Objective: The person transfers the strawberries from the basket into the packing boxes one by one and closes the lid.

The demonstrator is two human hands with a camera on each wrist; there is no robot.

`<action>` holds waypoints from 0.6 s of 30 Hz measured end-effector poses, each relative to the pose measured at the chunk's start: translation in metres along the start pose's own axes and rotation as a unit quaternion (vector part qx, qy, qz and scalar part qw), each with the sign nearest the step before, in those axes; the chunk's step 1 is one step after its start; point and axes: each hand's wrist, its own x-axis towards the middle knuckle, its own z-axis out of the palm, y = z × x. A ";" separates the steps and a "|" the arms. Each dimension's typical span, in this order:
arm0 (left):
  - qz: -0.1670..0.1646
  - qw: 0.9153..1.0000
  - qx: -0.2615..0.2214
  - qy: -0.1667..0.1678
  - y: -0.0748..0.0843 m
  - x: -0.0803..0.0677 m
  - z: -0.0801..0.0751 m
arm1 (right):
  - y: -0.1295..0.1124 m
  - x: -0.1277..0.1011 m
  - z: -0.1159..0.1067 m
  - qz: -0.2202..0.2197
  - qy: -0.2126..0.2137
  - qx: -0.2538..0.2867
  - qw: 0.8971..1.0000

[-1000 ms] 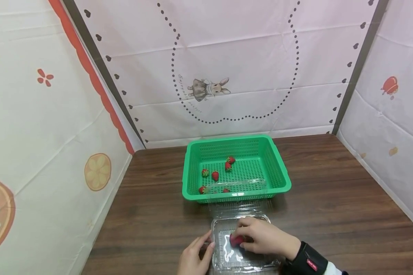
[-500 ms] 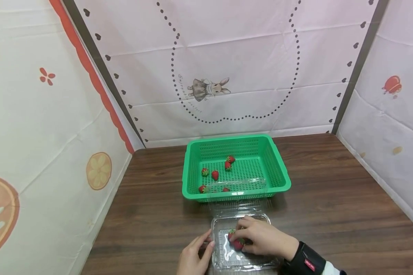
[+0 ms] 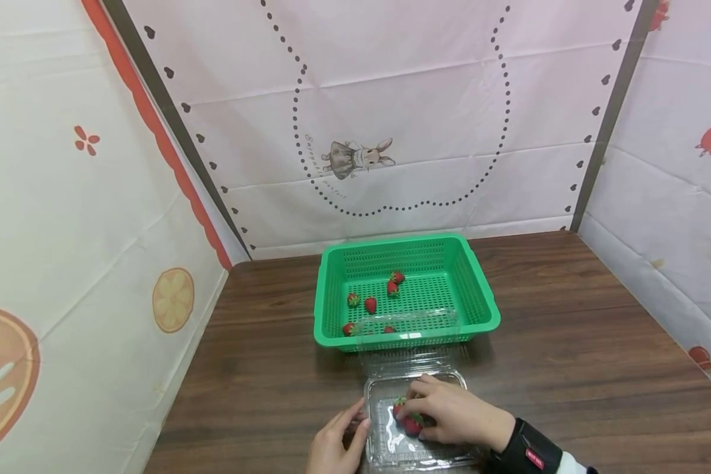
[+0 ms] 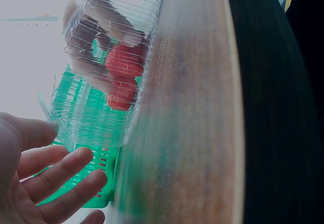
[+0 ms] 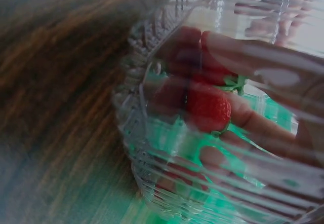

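Observation:
My right hand point(image 3: 450, 411) reaches into an open clear plastic clamshell box point(image 3: 379, 454), fingers curled at the strawberries inside. One strawberry point(image 3: 413, 425) lies between thumb and fingers; another strawberry point(image 3: 399, 407) sits just left of the fingertips. Through the box wall in the right wrist view, the thumb rests against a red strawberry point(image 5: 208, 107) or the one touching it; the wall blurs the exact contact. My left hand point(image 3: 336, 441) stays at the box's left edge. In the left wrist view its thumb touches the box corner and its fingers are loosely spread outside.
Behind the box stands a green plastic basket point(image 3: 486, 283) with several strawberries point(image 3: 370, 305) scattered in it. The raised clear lid point(image 3: 409, 322) leans back over the basket's front rim. All stands on a dark wooden table point(image 3: 261, 368) bounded by printed cloth walls point(image 3: 415, 118).
A second strawberry has come into sight by the right fingertips inside the box. The right fingers have shifted slightly; the left hand keeps its place. The head view has tilted a little.

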 end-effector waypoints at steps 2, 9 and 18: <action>-0.004 1.000 0.003 0.000 -0.001 0.000 0.001 | 0.000 0.000 0.000 0.001 -0.003 0.000 1.000; -0.014 1.000 0.013 -0.003 -0.001 -0.001 0.002 | -0.002 -0.002 -0.004 0.004 -0.014 0.006 1.000; -0.009 1.000 0.016 0.002 0.002 0.000 -0.001 | -0.003 -0.004 -0.008 -0.008 -0.010 -0.001 1.000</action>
